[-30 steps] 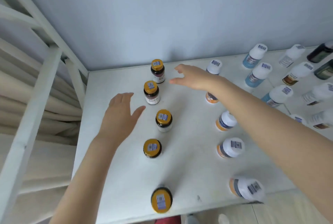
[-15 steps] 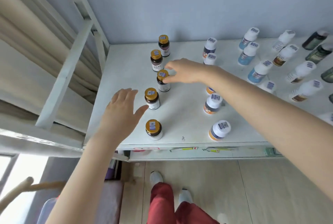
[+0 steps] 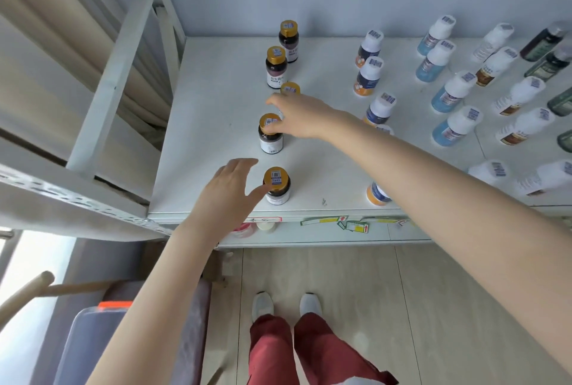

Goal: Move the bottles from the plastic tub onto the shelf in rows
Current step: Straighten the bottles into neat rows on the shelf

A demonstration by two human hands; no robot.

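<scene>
- Plastic tub, lower left on the floor: contents hidden, so what is left cannot be told.
- Left hand: open, thumb touching the front gold-capped bottle.
- Right hand: fingers loosely curled at the next bottle's cap; whether it grips cannot be told.
- Shelf: 5 dark gold-capped bottles form 1 row; white-capped rows stand to the right, so placing appears well advanced.
</scene>
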